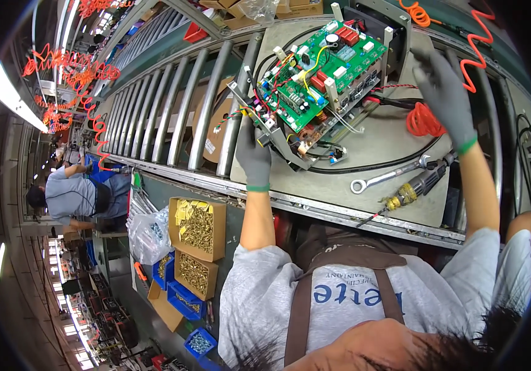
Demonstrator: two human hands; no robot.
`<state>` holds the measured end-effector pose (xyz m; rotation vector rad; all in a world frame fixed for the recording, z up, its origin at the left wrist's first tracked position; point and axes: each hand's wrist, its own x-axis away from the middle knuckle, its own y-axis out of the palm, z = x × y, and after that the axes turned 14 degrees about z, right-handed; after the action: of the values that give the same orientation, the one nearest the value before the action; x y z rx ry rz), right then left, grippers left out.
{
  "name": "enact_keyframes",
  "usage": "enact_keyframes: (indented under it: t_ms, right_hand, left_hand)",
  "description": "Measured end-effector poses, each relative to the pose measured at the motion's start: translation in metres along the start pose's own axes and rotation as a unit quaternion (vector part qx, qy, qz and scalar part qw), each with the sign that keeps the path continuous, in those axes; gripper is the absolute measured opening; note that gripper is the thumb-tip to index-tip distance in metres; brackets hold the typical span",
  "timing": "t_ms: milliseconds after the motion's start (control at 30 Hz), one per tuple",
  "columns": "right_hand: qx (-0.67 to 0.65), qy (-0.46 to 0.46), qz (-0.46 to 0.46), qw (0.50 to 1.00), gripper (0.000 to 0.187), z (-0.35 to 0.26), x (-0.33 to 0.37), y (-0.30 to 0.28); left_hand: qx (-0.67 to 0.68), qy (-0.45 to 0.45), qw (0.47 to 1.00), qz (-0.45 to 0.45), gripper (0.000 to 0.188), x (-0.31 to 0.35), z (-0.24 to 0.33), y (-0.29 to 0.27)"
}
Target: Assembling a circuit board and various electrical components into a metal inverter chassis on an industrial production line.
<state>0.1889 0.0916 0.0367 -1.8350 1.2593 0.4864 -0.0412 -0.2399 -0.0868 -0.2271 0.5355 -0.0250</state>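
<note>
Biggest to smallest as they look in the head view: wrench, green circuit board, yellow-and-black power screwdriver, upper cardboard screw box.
1. Green circuit board
2. Upper cardboard screw box
3. Power screwdriver
4. Wrench, shorter and slimmer

The circuit board (pixel 327 69) has a smooth, slightly glossy green surface. At its lower left, the end panel (pixel 282 147) looks like dull metal; the worktop (pixel 315 185) below it is matt and smooth. The left hand (pixel 254 162) and right hand (pixel 447 99), on either side of the board, wear matt grey cloth-like gloves. To the board's left, the conveyor rollers (pixel 213 102) are of polished metal — they shine softly. To its lower right are a bright metal wrench (pixel 395 175), a power screwdriver (pixel 406 194) with a plastic-looking body, and a coiled hose (pixel 426 120) of glossy red plastic. Far to its lower left — matt cardboard boxes (pixel 219 232), shiny brass-coloured screws (pixel 196 229) and a wrinkled, transparent plastic bag (pixel 148 238).
</note>
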Motion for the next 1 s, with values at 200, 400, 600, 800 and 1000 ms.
enact_keyframes:
  t_ms: [200, 400, 600, 800, 1000]
  right_hand:
    - [-0.105, -0.024, -0.393, 0.913, 0.022, -0.046, 0.109, 0.004]
    - [-0.237, 0.204, -0.393, 0.865, 0.036, -0.035, 0.161, 0.063]
    - [-0.100, -0.017, -0.277, 0.955, 0.041, -0.072, 0.167, 0.071]
    - [0.005, -0.160, -0.205, 0.966, 0.048, -0.078, 0.171, 0.075]
    - [0.058, -0.184, -0.210, 0.958, 0.044, -0.088, 0.165, 0.079]
  left_hand:
    - [-0.067, 0.024, 0.997, -0.042, 0.028, 0.066, 0.049, -0.038]
    - [-0.262, 0.068, 0.961, -0.056, 0.022, 0.083, 0.083, -0.102]
    - [-0.342, -0.066, 0.936, 0.040, 0.027, 0.078, 0.081, -0.223]
    - [-0.387, -0.054, 0.903, 0.181, 0.027, 0.040, 0.059, -0.328]
    - [-0.576, -0.050, 0.794, 0.188, 0.028, -0.035, 0.020, -0.394]
